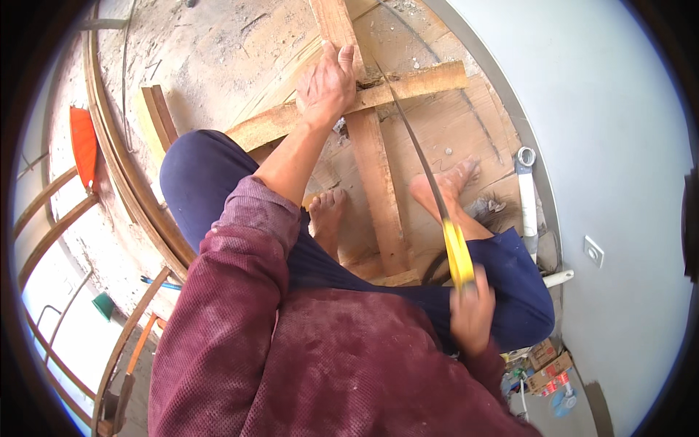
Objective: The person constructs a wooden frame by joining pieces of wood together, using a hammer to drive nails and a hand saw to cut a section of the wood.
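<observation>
Right hand clamped on a yellow-handled handsaw; ahead of that grip, its blade meets a wooden beam; left hand atop it, closure unclear.

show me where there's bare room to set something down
Mostly bare: cardboard between the crosswise plank, right foot and wall; also gritty floor between the wood block and left hand. Crowded: the plank crossing beside that hand, beneath the saw, and along the wall's foot near the white pipe.

Yellow-handled saw in right hand
</observation>
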Demonstrator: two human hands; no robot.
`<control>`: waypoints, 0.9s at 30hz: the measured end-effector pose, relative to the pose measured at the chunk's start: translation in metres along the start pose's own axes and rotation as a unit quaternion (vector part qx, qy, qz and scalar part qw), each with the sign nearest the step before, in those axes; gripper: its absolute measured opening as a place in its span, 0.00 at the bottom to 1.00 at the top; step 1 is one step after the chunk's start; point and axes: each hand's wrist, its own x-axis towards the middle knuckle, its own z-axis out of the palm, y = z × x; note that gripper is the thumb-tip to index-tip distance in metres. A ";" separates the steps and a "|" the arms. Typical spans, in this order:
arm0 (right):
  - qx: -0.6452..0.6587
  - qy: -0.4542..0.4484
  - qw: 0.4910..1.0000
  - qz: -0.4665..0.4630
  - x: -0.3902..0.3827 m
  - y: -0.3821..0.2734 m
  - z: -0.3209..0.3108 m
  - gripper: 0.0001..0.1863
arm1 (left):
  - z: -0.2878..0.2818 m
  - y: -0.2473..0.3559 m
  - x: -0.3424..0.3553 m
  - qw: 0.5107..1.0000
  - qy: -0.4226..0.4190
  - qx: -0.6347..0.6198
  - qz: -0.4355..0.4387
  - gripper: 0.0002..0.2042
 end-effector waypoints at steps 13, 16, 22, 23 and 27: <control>0.103 0.000 0.992 0.073 -0.070 -0.001 -0.023 0.20 | 0.003 0.001 0.000 0.999 0.017 0.014 0.030 0.24; 0.067 0.024 0.997 -0.005 -0.004 0.000 -0.004 0.17 | -0.010 0.021 0.002 0.998 -0.058 0.005 -0.029 0.24; 0.079 0.093 0.986 -0.116 0.133 0.029 0.049 0.17 | 0.023 0.023 0.019 0.995 0.055 0.004 0.082 0.26; 0.084 0.060 0.993 -0.049 0.124 0.012 0.038 0.16 | 0.036 0.009 0.013 0.991 0.069 0.019 0.112 0.25; 0.081 -0.035 0.995 0.055 -0.017 0.007 -0.019 0.18 | 0.005 0.008 -0.001 0.999 0.008 -0.012 0.036 0.24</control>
